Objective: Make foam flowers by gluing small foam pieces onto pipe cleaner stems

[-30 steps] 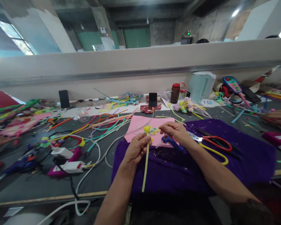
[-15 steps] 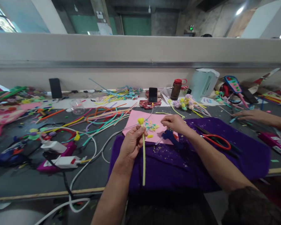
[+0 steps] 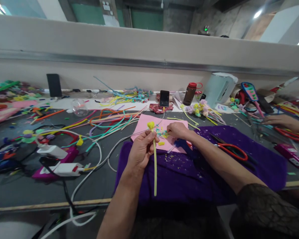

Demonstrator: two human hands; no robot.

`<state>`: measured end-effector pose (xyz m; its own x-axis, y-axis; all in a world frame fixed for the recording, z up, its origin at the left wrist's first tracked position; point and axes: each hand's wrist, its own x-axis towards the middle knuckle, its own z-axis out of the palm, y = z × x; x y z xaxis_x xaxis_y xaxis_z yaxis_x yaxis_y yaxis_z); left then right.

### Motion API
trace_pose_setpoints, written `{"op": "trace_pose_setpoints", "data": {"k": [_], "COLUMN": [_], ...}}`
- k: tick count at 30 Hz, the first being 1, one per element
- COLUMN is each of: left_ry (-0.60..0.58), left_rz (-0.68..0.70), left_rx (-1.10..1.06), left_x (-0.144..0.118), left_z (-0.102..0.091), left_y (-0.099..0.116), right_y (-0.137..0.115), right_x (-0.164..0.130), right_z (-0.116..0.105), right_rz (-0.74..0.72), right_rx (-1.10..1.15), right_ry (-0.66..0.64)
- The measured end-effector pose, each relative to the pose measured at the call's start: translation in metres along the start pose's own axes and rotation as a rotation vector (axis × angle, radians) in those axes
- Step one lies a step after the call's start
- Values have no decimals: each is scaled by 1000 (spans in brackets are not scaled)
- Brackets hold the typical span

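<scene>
My left hand (image 3: 142, 147) is closed around a pale yellow pipe cleaner stem (image 3: 155, 172). A bright yellow tuft (image 3: 150, 125) tops the stem, just above my thumb, and the long end hangs down over the purple cloth. My right hand (image 3: 176, 130) is over the pink sheet (image 3: 144, 123), its fingers pinched together at a scatter of small cut pieces (image 3: 161, 132) in yellow and teal. Whatever sits between those fingertips is too small to make out. Under my right wrist lies a dark blue tool (image 3: 183, 145), partly hidden, resembling a glue gun.
Red-handled scissors (image 3: 233, 151) lie on the purple cloth (image 3: 269, 162) at right. White cables and chargers (image 3: 67, 168) cross the left side. Loose pipe cleaners (image 3: 109, 121), a phone (image 3: 163, 98), a bottle (image 3: 190, 94) and a kettle (image 3: 219, 89) stand behind. A co-worker's hand (image 3: 281, 121) reaches in at far right.
My right hand has moved slightly left and down onto the small pieces. My left hand keeps its hold on the stem. Red handles now show beside the co-worker's hand. The view has tilted a little.
</scene>
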<state>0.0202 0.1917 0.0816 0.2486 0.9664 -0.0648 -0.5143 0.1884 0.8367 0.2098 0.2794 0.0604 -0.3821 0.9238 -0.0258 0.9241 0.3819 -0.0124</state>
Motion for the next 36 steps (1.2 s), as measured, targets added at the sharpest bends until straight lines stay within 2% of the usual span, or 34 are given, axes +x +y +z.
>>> {"op": "trace_pose_setpoints", "data": {"k": [4,7,12,18,23,27,32,36], "left_ry": [-2,-6,-11,-28,-36,-24,-10,-33], "left_rz": [7,5,-10,-21,-25,-44,-77,-120], "left_rx": [5,13,25,44,54,55,83,121], "left_x": [0,0,1,0,1,2,2,3], "left_z": [0,0,0,1,-1,-1,0,2], "left_y": [0,-1,-2,-2,-4,-5,-8,-13], "right_y": [4,8,7,4,1,-9,-30,-42], "right_x": [2,11,29,40,40,15,-43,-69], "right_z": [-12,-16,-9,3,-2,-14,-22,-20], "right_rz": [-67,-79,-88,-173,-113,-74,-102,-41], "right_rx": [11,7,-4,47,159,331,607,1201], "right_ry": [-41,-21,41,9,82,154,126,45]}}
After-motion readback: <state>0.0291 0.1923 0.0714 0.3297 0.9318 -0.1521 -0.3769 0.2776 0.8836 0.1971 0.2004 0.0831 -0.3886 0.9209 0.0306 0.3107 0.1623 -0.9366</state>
